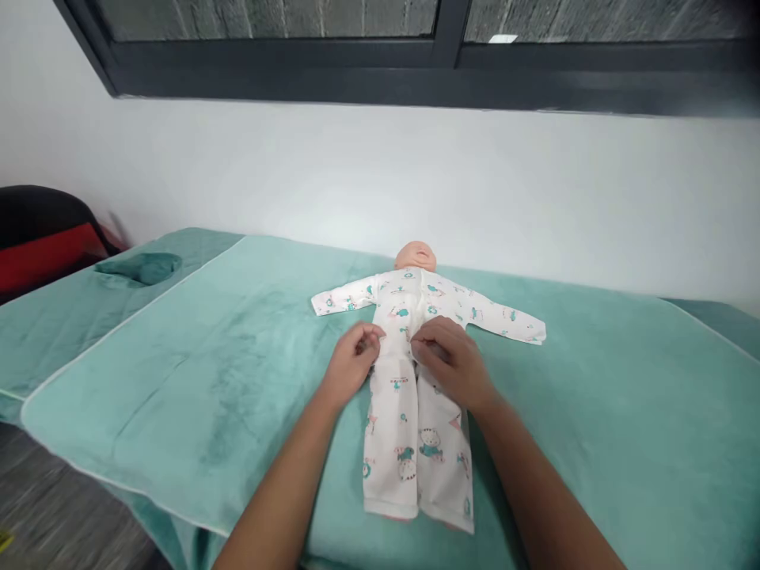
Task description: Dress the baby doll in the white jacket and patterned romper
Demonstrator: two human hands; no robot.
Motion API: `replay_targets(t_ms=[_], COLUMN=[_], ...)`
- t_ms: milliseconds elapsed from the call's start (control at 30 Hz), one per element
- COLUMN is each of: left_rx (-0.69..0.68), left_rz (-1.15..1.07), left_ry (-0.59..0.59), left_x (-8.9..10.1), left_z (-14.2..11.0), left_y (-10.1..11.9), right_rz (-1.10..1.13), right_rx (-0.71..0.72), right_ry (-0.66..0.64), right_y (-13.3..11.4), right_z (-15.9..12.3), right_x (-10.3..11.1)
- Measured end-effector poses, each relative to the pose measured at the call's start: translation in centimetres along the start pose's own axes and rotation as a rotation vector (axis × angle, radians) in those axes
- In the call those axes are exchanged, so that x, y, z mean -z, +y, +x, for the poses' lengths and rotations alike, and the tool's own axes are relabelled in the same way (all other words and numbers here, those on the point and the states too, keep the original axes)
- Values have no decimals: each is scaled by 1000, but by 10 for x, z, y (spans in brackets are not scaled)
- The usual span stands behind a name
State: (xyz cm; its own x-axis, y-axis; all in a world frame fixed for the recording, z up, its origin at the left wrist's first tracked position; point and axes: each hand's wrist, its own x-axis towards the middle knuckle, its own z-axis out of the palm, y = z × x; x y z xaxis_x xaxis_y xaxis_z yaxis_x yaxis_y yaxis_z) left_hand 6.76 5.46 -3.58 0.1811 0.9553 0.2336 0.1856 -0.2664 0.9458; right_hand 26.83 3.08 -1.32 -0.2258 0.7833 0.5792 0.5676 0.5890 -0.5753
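A baby doll (pixel 416 254) lies on its back, head toward the wall, in a white long-sleeved baby shirt (pixel 395 297) and matching baby pants (pixel 395 443) printed with cartoon animals. The shirt sleeves stretch out to both sides, and the pant legs point toward me. At the doll's waist, on the left side, my left hand (pixel 355 356) has curled fingers pinching the shirt's edge. My right hand (pixel 450 356) lies over the right half of the waist, its fingertips closed on the shirt near the middle front. The cloth beneath the right palm is hidden.
A green plush cover (pixel 207 380) is spread over the bed, with white piping along its edge. Behind it stands a white wall (pixel 368 174) under a dark window frame (pixel 267 75). A black and red object (pixel 47 245) is at the far left, beside a green cloth bulge (pixel 139 267).
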Motion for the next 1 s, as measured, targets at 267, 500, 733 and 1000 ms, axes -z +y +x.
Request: replay_targets(t_ms=[267,500,733,1000], left_rx=[-168,-87,-43,-121], left_rz=[250,392,320,177], left_ry=[70,228,201,-150], left_x=[0,-4,-1,3], left_z=[-42,-42,-67,-156], left_y=[-13,-15,-5,13], right_rz=[70,67,136,-21], right_rx=[-161,-491,-523,-316], right_ry=[130,276,192,44], right_y=[-5,4,-31,-63], right_z=[-67,-96,-127,-196], right_x=[0,2,10,-3])
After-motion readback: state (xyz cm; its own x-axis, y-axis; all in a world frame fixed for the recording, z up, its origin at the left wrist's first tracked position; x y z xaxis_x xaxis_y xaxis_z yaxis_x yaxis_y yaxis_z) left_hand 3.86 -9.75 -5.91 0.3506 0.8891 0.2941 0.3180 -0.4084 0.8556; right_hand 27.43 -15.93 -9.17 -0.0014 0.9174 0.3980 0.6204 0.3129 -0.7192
